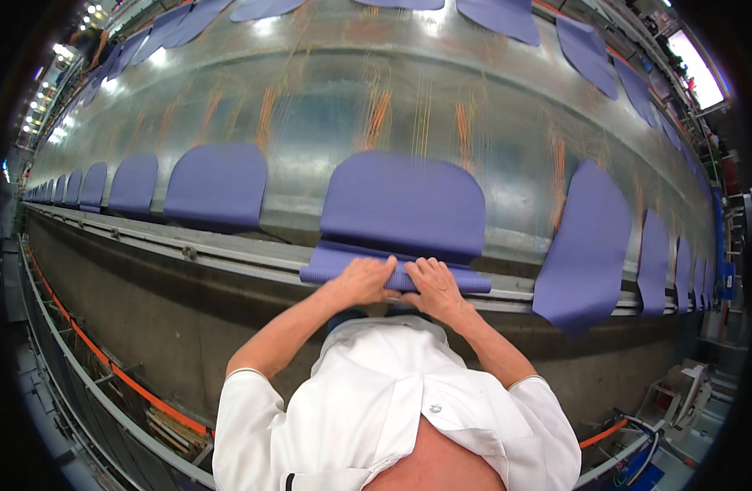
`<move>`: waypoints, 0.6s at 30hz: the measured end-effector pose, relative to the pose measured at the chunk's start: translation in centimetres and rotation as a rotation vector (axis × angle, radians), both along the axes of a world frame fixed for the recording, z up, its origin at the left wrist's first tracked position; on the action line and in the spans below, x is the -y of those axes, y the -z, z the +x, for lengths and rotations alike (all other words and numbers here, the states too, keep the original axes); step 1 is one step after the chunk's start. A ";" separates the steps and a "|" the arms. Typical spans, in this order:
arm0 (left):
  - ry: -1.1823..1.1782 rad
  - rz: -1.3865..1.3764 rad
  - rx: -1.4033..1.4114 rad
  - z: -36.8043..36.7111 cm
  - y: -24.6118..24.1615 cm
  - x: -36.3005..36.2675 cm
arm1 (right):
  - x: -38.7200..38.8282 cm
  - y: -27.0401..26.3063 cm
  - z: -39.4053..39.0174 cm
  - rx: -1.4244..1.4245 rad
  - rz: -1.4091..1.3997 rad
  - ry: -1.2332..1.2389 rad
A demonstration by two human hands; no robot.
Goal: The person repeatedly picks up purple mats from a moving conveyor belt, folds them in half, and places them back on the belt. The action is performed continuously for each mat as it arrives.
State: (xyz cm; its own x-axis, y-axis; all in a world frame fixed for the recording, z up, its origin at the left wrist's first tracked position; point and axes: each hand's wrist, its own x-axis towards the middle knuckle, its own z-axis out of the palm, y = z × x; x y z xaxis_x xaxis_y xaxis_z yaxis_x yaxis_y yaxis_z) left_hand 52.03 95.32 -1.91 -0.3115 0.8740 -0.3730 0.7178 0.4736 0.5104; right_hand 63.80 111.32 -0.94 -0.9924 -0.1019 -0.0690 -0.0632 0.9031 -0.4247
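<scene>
A purple ribbed sheet (pixel 403 193) with rounded far corners lies in front of me on the sheet-metal surface. Its near end is wound into a roll (pixel 327 274) along the metal rail. My left hand (pixel 368 279) grips the roll a little left of its middle. Close beside it, my right hand (pixel 434 285) has hold of the same roll, fingers over the top. The thumbs are near each other. The part of the roll under my palms is hidden.
More purple sheets flank mine, one on the left (pixel 219 184) and a skewed one on the right (pixel 583 245). Orange strands (pixel 377 119) run over the metal surface. A long metal rail (pixel 241 253) borders it. Behind me stands a railing with an orange bar (pixel 136 393). A person (pixel 93 46) is far left.
</scene>
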 end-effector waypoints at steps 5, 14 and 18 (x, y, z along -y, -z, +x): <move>0.112 0.156 -0.028 -1.8 0.5 0.0 | -1.1 1.6 0.4 0.003 -0.243 0.034; -0.054 0.163 -0.073 -1.5 3.2 0.3 | -3.6 2.8 -1.4 0.100 -0.370 0.001; -0.183 -0.087 0.298 -4.6 3.3 -1.3 | -2.8 3.1 -0.7 -0.182 -0.106 -0.069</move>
